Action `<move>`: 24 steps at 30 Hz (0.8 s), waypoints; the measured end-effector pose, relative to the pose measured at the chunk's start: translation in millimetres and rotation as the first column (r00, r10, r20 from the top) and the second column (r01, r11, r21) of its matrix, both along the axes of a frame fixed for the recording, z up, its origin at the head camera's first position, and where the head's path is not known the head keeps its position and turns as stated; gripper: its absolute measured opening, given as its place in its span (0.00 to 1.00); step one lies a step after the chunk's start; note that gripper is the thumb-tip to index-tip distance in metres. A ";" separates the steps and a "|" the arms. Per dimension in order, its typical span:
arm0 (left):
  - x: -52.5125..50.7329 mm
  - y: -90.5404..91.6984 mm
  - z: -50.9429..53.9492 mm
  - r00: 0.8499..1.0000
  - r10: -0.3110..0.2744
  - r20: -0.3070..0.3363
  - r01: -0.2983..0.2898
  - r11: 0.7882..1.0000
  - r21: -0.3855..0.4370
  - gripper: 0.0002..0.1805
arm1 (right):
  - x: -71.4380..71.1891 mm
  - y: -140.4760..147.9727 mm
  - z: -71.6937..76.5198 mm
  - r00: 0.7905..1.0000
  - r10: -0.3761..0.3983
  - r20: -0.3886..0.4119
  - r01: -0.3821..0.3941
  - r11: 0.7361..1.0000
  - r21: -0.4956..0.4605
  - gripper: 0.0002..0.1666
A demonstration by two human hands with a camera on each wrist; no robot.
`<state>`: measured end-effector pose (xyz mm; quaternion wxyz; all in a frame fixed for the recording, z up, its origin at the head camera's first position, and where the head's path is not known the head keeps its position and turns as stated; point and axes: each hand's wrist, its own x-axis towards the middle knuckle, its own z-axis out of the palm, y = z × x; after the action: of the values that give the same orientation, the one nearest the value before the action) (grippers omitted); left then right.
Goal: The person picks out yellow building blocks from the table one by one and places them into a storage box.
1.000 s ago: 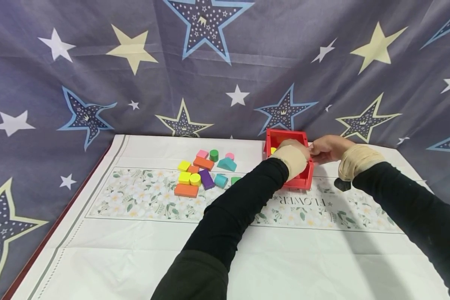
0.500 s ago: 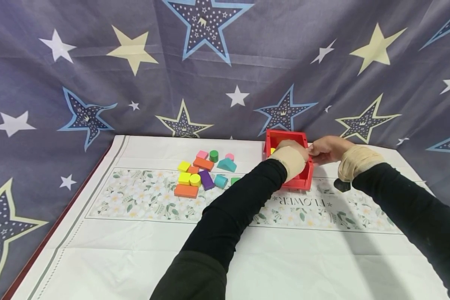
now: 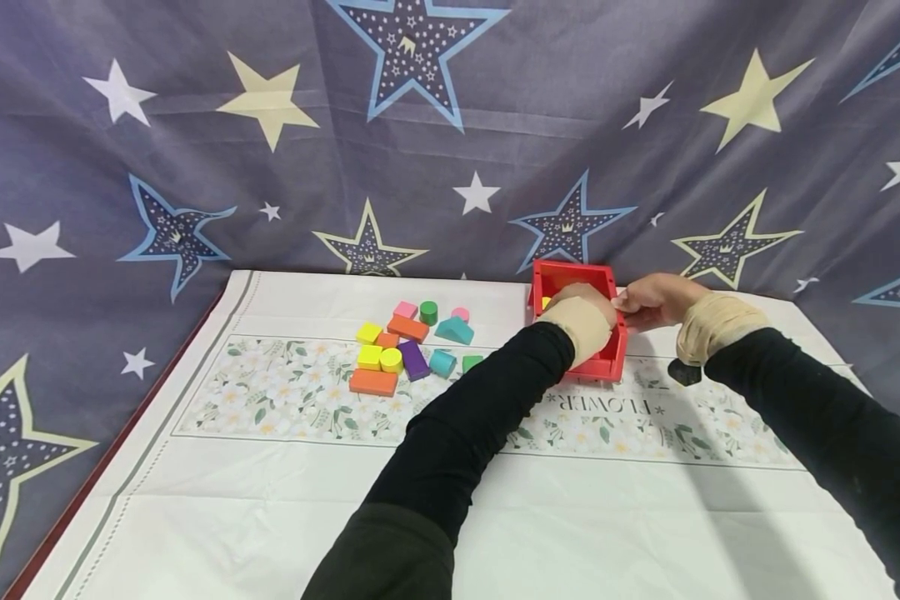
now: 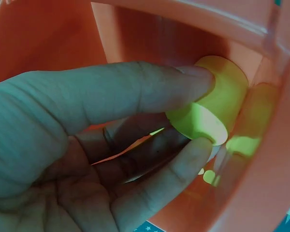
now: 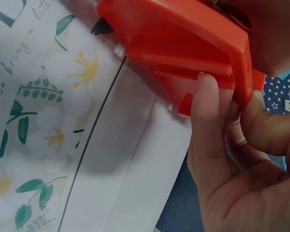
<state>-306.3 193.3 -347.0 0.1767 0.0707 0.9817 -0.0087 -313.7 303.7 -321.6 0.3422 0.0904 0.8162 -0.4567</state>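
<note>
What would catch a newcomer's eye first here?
Probably the red box at the far edge of the white tablecloth, where the left hand pinches a yellow cylinder inside and the right hand grips the box's right side. To its left, colourful blocks lie clustered. Behind hangs a grey star-patterned cloth.

Stars above, flowers below

Across the upper frame, a creased grey-violet cloth backdrop [image 3: 435, 158] with white, pale-yellow and blue-outlined stars [image 3: 270, 102]. From the middle to the bottom edge, a white tablecloth [image 3: 232, 517] with a floral band [image 3: 285, 400] across mid-frame. At lower left, a dark red edge [image 3: 112, 450] along the tablecloth. Bright light over the white surface.
</note>
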 end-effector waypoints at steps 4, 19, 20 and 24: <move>-1.8 4.7 -0.1 0.996 0.088 0.020 -0.088 0.996 -0.001 0.20 | 0.5 -0.9 1.2 1.000 -0.003 -0.002 0.003 1.000 0.001 0.16; 1.2 3.9 3.0 0.997 0.080 0.015 -0.079 0.994 -0.072 0.22 | 0.0 -2.4 1.7 1.000 -0.001 -0.006 0.001 1.000 -0.001 0.06; 1.0 4.0 2.3 0.998 0.067 0.013 -0.066 0.995 -0.080 0.21 | 0.0 -2.2 1.4 1.000 -0.001 -0.009 0.001 1.000 -0.001 0.06; 0.8 4.7 -1.2 1.000 0.000 0.001 0.000 0.991 -0.135 0.19 | 1.3 -3.2 1.5 1.000 -0.009 -0.017 0.009 1.000 0.001 0.07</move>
<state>-305.5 198.0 -348.2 0.1816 0.0586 0.9788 -0.0750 -312.4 300.6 -320.1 0.3332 0.0905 0.8188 -0.4587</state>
